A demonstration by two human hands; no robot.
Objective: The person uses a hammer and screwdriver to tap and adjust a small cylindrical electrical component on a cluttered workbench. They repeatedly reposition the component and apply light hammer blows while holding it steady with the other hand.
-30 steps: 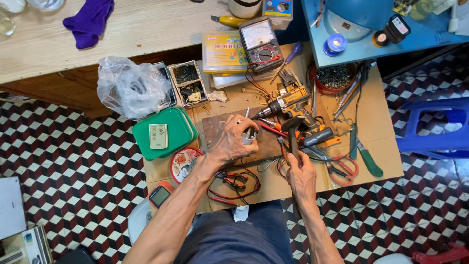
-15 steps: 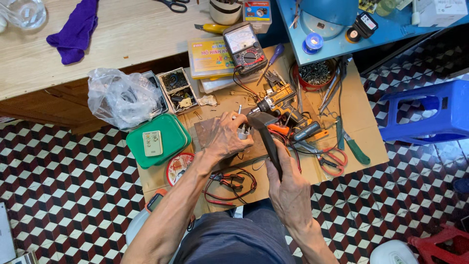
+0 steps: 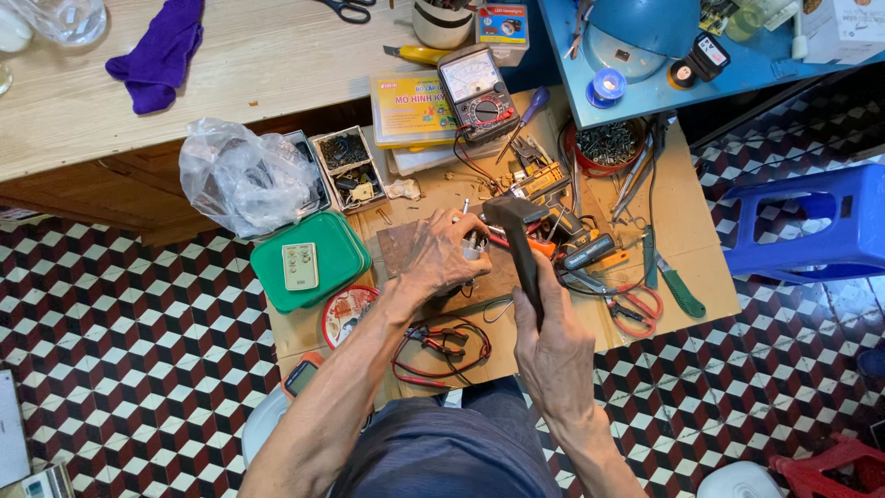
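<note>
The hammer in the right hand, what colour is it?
Dark, nearly black; the hammer shows in the head view.

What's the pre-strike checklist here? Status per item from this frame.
1. Right hand gripping hammer handle: ok.
2. Hammer head raised above the work: ok.
3. Left hand steadying small metal part on wooden block: ok.
4. Left fingers out of the strike path: not ok, they sit right beside the part.
5. Part seated flat: cannot tell, fingers hide it.
6. Nearby tools out of the way: not ok, orange-handled pliers lie close.

purple cloth (image 3: 157, 53), green case (image 3: 309, 261), blue stool (image 3: 816, 224)
</note>
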